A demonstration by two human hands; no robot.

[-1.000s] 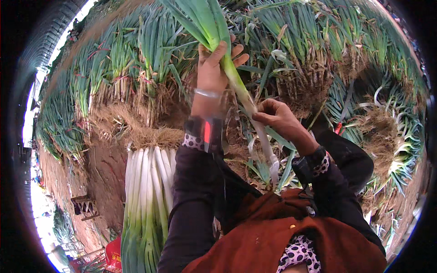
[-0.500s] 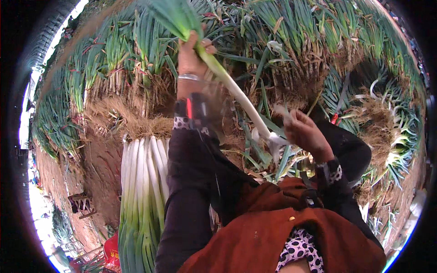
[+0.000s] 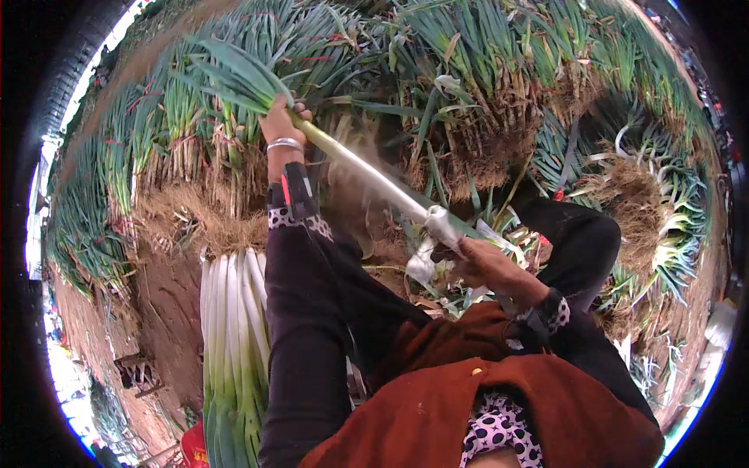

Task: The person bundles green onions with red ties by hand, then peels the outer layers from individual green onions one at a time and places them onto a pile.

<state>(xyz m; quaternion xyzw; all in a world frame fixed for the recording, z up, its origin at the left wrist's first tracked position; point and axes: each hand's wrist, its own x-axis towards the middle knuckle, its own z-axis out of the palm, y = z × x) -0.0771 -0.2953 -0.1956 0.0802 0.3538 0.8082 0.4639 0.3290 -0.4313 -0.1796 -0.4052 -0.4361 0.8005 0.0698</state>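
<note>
Left hand (image 3: 281, 125) is closed round the green top of the leek (image 3: 367, 173); keep that grip firm and the stalk taut. Right hand (image 3: 480, 265) pinches loose skin at the white end, probably; strip it straight off. Stalk: long, white, clean, slanting between hands above the piled leeks (image 3: 484, 70).

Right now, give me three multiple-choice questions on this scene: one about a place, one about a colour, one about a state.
1. Where does the cleaned bundle of leeks lie?
A. To the person's left, beside the left arm
B. On the person's right knee
C. On top of the far pile

2. What colour is the garment at the bottom of the view?
A. Blue
B. Rust red
C. Yellow

3. How is the leek held?
A. Lying loose on the ground
B. By one hand only
C. By the left hand near its leaves and the right hand at its white end

Answers: 1 A, the white stalks lie there; 2 B, plainly rust red; 3 C, both hands grip it.
</note>
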